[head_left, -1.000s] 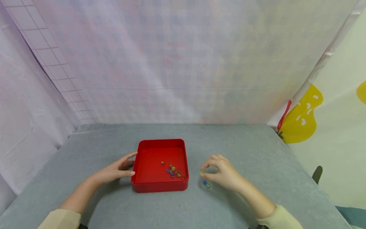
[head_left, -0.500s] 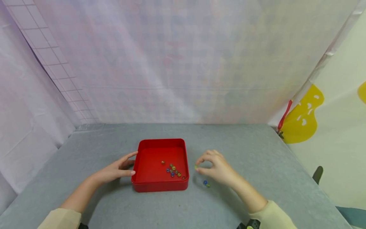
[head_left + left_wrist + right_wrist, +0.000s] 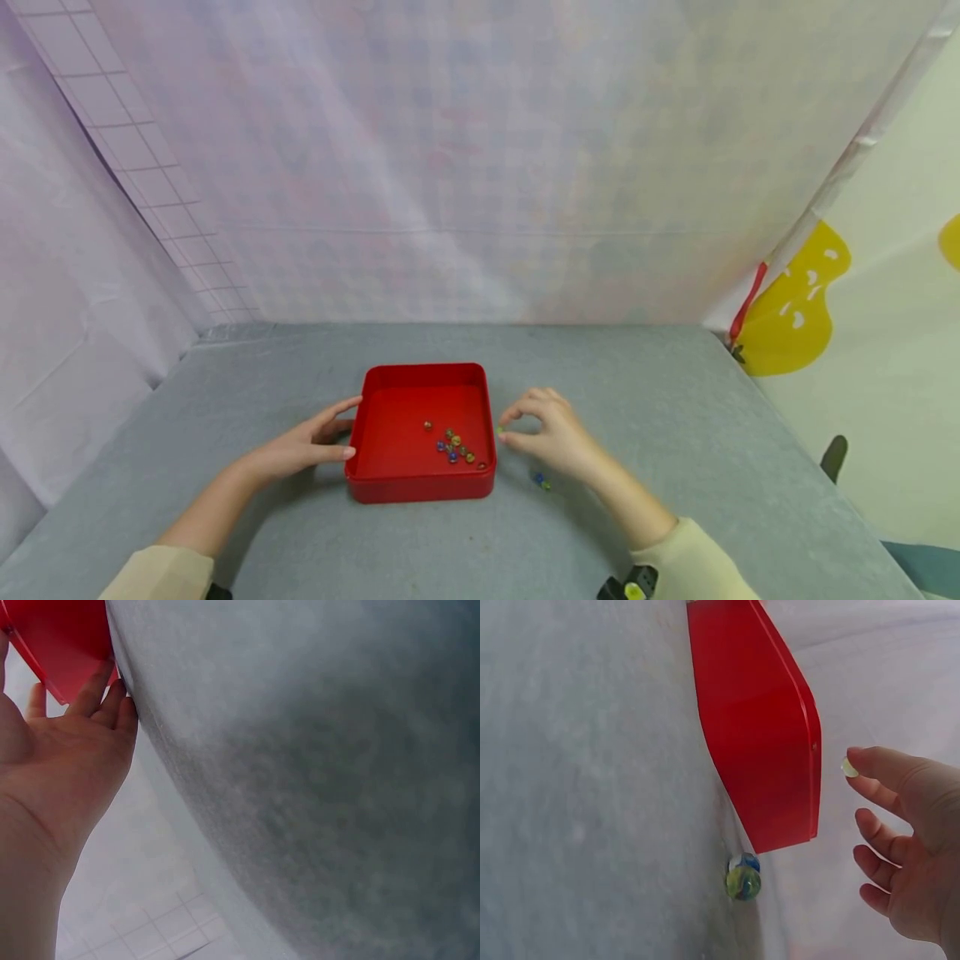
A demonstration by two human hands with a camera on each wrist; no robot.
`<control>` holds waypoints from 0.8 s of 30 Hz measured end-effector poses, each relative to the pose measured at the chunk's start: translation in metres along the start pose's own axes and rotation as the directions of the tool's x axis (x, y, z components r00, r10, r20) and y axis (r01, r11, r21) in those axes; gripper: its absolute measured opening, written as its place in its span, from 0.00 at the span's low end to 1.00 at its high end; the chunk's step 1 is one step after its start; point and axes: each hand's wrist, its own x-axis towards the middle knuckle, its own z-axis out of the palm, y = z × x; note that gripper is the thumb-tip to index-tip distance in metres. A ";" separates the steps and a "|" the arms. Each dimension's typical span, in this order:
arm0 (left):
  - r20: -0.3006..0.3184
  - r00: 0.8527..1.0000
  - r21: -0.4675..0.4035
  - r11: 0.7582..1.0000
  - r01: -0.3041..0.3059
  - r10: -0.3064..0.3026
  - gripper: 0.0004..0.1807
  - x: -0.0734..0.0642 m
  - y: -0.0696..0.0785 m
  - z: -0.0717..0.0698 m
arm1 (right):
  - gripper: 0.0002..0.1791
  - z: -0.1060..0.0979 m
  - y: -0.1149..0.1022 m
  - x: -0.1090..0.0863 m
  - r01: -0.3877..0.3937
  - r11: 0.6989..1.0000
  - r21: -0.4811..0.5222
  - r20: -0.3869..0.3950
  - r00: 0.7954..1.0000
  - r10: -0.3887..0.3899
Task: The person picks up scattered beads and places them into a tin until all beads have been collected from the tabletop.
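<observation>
A square red tray [image 3: 405, 490] sits on the grey table, with several glass marbles [image 3: 456, 441] lying toward its right side. My left hand [image 3: 303, 448] touches the tray's left wall with fairly straight fingers; the left wrist view shows its fingertips against the red side. Thumb and index finger of my right hand [image 3: 551, 433] pinch a pale yellow-green marble [image 3: 849, 767], raised just outside the tray's right rim. Two more marbles, one blue [image 3: 538, 478] and one yellow-green [image 3: 743, 884], lie on the table below the right hand, touching or nearly so.
Grey cloth covers the table [image 3: 637, 375]. A pale curtain [image 3: 465, 167] hangs behind its far edge, and another with yellow shapes [image 3: 795, 308] is on the right. Both wrists wear dark camera mounts, the right one [image 3: 630, 587] showing more.
My right hand has lifted the pinched marble and carried it left, up to the tray's right rim. The left hand, the tray and the marbles lying in it have stayed put.
</observation>
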 end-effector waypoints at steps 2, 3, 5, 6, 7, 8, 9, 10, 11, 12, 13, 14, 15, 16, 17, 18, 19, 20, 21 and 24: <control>-0.001 1.000 0.001 1.000 0.001 -0.001 0.42 0.000 0.000 0.000 | 0.07 0.003 0.000 0.001 -0.010 1.000 0.000 0.003 1.000 0.010; 0.000 1.000 0.003 1.000 0.001 -0.001 0.42 0.000 0.000 0.000 | 0.07 0.004 0.000 0.001 -0.016 1.000 0.000 0.005 1.000 0.016; -0.001 1.000 0.004 1.000 0.000 0.000 0.42 0.000 -0.001 0.000 | 0.07 0.006 0.000 0.002 -0.024 1.000 -0.002 0.006 1.000 0.024; 0.000 1.000 0.004 1.000 0.001 -0.001 0.42 0.000 -0.001 0.000 | 0.07 0.007 -0.001 0.002 -0.027 1.000 -0.001 0.006 1.000 0.027; 0.001 1.000 0.001 1.000 0.001 -0.001 0.42 0.001 -0.001 0.000 | 0.07 0.009 -0.001 0.002 -0.026 1.000 -0.002 0.004 1.000 0.026; 0.001 1.000 -0.001 1.000 0.002 -0.002 0.42 0.001 -0.001 0.000 | 0.08 0.009 -0.001 0.002 -0.022 1.000 -0.002 0.000 1.000 0.022; 0.000 1.000 -0.001 1.000 0.001 -0.001 0.42 0.001 -0.001 0.000 | 0.08 0.010 -0.002 0.003 -0.017 1.000 -0.001 -0.004 1.000 0.017; -0.002 1.000 -0.003 1.000 0.000 0.000 0.41 0.001 -0.001 0.000 | 0.08 0.011 -0.002 0.003 -0.009 1.000 -0.001 -0.009 1.000 0.009; -0.004 1.000 0.002 1.000 0.001 -0.001 0.42 0.001 -0.001 0.000 | 0.08 0.011 -0.002 0.004 -0.003 1.000 0.002 -0.011 1.000 0.004; -0.008 1.000 0.009 1.000 -0.001 0.001 0.42 0.001 -0.001 0.000 | 0.08 0.012 -0.002 0.004 0.003 1.000 0.005 -0.014 1.000 -0.003; -0.012 1.000 0.016 1.000 -0.002 0.003 0.42 0.000 0.000 0.001 | 0.08 0.013 -0.002 0.005 0.013 1.000 0.007 -0.018 1.000 -0.013; -0.017 1.000 0.024 1.000 -0.005 0.005 0.42 0.000 0.000 0.001 | 0.08 0.013 -0.003 0.006 0.022 1.000 0.007 -0.022 1.000 -0.022; -0.020 1.000 0.031 0.999 -0.007 0.008 0.42 0.000 0.000 0.001 | 0.08 0.014 -0.003 0.007 0.030 1.000 0.006 -0.023 0.999 -0.030; -0.023 1.000 0.040 0.999 -0.008 0.009 0.42 0.000 0.000 0.001 | 0.08 0.014 -0.003 0.007 0.036 0.999 0.006 -0.025 0.999 -0.036; -0.024 1.000 0.047 0.999 -0.010 0.011 0.42 -0.001 0.000 0.002 | 0.08 0.015 -0.003 0.008 0.041 0.999 0.005 -0.026 0.999 -0.041; -0.025 1.000 0.049 0.999 -0.011 0.013 0.42 -0.001 0.000 0.002 | 0.07 0.015 -0.003 0.008 0.045 0.999 0.006 -0.027 0.999 -0.045; -0.023 1.000 0.048 0.999 -0.012 0.013 0.43 -0.001 0.000 0.001 | 0.07 0.016 -0.004 0.009 0.046 0.999 0.007 -0.028 0.999 -0.046; -0.020 1.000 0.041 0.999 -0.010 0.011 0.42 0.000 0.000 0.001 | 0.07 0.016 -0.004 0.009 0.047 0.999 0.007 -0.027 0.999 -0.047; -0.016 1.000 0.034 0.999 -0.009 0.010 0.42 0.000 0.000 0.001 | 0.07 0.016 -0.005 0.010 0.042 0.999 0.007 -0.024 0.999 -0.042; -0.007 1.000 0.025 1.000 -0.006 0.007 0.42 0.000 0.000 0.000 | 0.07 0.018 -0.006 0.011 0.028 0.999 0.020 -0.021 0.999 -0.028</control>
